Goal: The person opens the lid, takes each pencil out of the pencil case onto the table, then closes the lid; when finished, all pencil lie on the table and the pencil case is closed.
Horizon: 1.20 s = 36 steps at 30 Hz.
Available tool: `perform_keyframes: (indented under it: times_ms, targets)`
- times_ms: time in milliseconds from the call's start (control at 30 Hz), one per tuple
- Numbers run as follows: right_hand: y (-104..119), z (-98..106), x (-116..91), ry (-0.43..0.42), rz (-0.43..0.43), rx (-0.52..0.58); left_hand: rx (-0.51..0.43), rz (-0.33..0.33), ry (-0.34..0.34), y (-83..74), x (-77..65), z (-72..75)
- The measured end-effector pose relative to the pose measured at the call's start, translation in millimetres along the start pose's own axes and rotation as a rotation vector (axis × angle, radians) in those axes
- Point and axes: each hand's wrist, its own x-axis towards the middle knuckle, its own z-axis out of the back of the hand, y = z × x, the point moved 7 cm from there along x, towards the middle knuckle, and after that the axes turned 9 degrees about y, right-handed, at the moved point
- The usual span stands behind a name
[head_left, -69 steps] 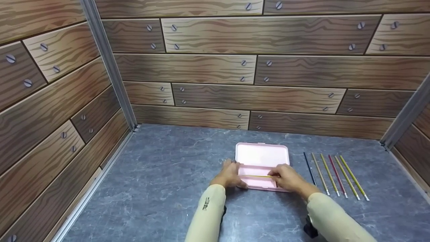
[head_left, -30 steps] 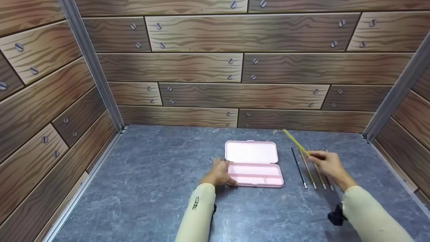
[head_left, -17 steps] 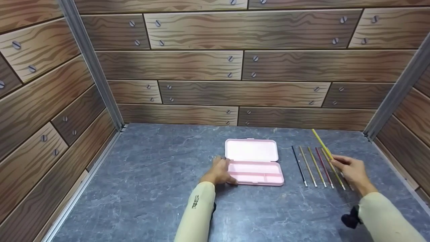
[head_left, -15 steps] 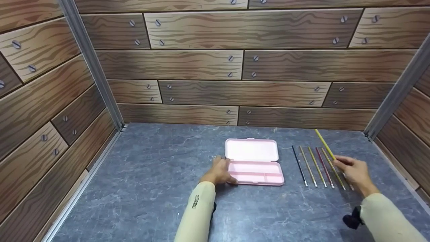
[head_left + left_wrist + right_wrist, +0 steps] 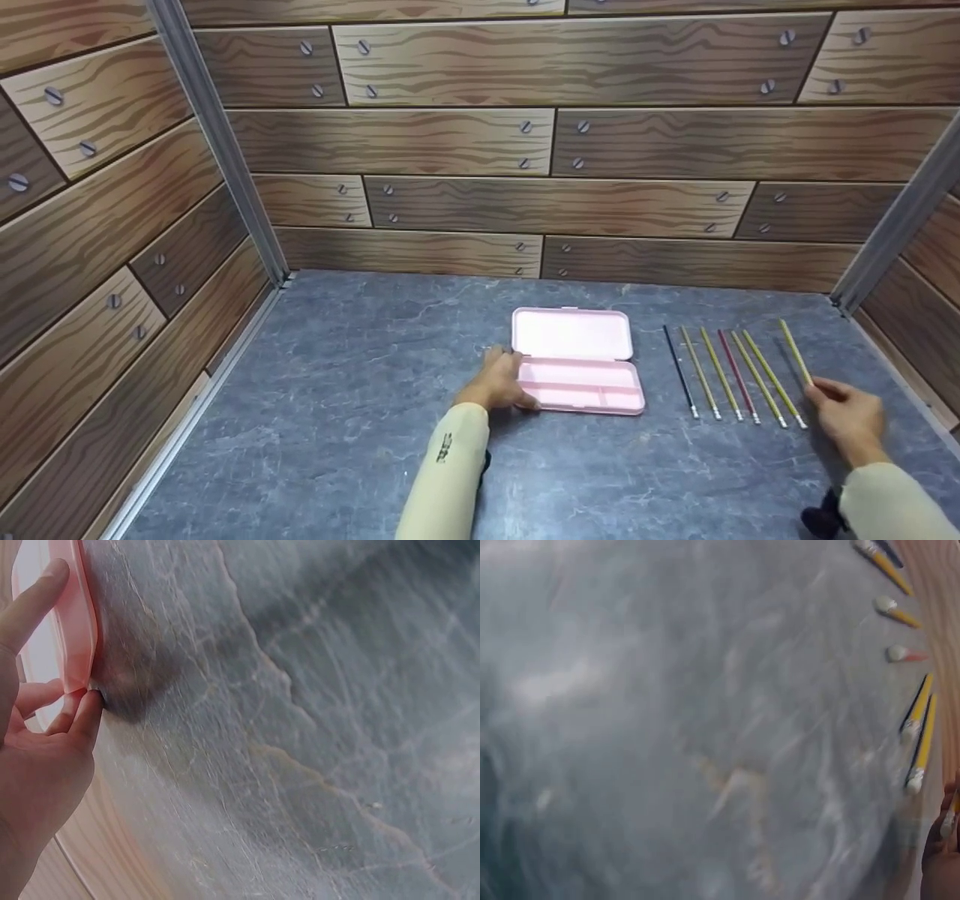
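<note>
A pink pencil case (image 5: 551, 370) lies with its lid (image 5: 571, 334) folded back; no pencil shows in its compartments. My left hand (image 5: 495, 381) holds the case's left end. In the left wrist view, the thumb of that hand (image 5: 49, 780) lies over the pink rim (image 5: 82, 626) and the fingertips meet its corner. My right hand (image 5: 851, 420) pinches a yellow pencil (image 5: 795, 351) near its lower end, to the right of a row of pencils. In the right wrist view, only part of this hand (image 5: 939, 862) and the pencil's pale end (image 5: 948, 823) show.
Several pencils lie side by side right of the case: a dark one (image 5: 680, 371) leftmost, a red one (image 5: 739, 375), and yellowish ones such as the rightmost (image 5: 772, 375). Wood-patterned walls (image 5: 405, 251) enclose the grey marbled table (image 5: 360, 375).
My right hand has brought the yellow pencil out of the case, across the row to its right side, and lowered it. My left hand keeps its place on the case.
</note>
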Motion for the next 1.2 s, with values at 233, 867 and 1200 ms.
perform_keyframes:
  times_ms: [233, 867, 1200]
  targets:
    - [-6.7, 2.9, -4.4, -0.002, -0.04, -0.078, 0.019, -0.036, -0.003, -2.9, 2.2, -3.4]
    - [-8.4, 1.8, -9.5, -0.025, -0.106, -0.045, -0.074, -0.031, -0.002, 4.2, -0.9, -10.7]
    - [85.2, -29.5, -14.2, -0.147, 0.111, 0.18, -0.044, -0.041, -0.026, 4.2, -1.7, -1.5]
